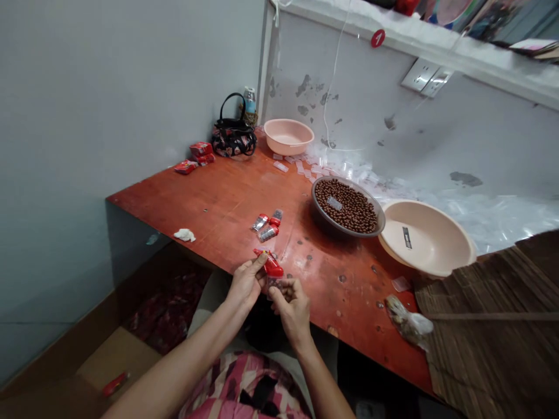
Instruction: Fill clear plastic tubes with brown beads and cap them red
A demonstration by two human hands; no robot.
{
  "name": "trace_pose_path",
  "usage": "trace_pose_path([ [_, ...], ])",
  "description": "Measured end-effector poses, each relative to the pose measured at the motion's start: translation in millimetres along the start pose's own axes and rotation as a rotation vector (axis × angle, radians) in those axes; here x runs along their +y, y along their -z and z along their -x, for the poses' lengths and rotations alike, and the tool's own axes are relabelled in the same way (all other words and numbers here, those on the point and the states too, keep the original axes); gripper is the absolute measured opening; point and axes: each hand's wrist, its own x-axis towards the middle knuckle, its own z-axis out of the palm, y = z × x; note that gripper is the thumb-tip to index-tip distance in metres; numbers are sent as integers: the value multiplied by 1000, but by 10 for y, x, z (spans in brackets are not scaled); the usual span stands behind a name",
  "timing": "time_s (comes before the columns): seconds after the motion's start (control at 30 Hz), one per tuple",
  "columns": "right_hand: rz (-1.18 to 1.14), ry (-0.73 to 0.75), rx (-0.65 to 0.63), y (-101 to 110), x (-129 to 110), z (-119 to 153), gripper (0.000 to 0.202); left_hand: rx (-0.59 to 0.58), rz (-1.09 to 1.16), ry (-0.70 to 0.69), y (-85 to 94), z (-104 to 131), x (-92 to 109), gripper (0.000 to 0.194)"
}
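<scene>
Over the table's front edge, my left hand (245, 284) pinches a shiny red plastic piece (273, 267) with a small pointed end. My right hand (292, 308) is closed around a small clear container (275, 281) with dark contents, directly below the red piece. The two parts meet between my hands; whether they are joined I cannot tell. Just beyond, several similar small clear containers with red ends (268, 233) lie on the table. To the right stands a grey bowl (321, 216) full of round brown balls (347, 203), with a clear piece (334, 203) on top of them.
A cream basin (430, 241) and a pink basin (288, 135) stand on the red-brown table (209, 198). Clear plastic pieces (371, 174) pile along the wall. Red packets (201, 150), a handbag (233, 137), crumpled tissue (184, 234), a knotted bag (408, 323) and stacked cardboard (493, 326) surround the workspace.
</scene>
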Motion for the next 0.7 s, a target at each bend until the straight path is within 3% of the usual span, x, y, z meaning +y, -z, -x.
trace_pose_path([
  [0.2, -73, -15, -64, 112, 65, -42, 22, -121, -129, -35, -46, 45, -52, 23],
  [0.47, 52, 153, 31, 161, 69, -31, 19, -206, -356, 29, -21, 87, -74, 24],
  [0.7, -302, -90, -112, 240, 110, -87, 25, -360, -513, 92, -50, 113, 7, 26],
])
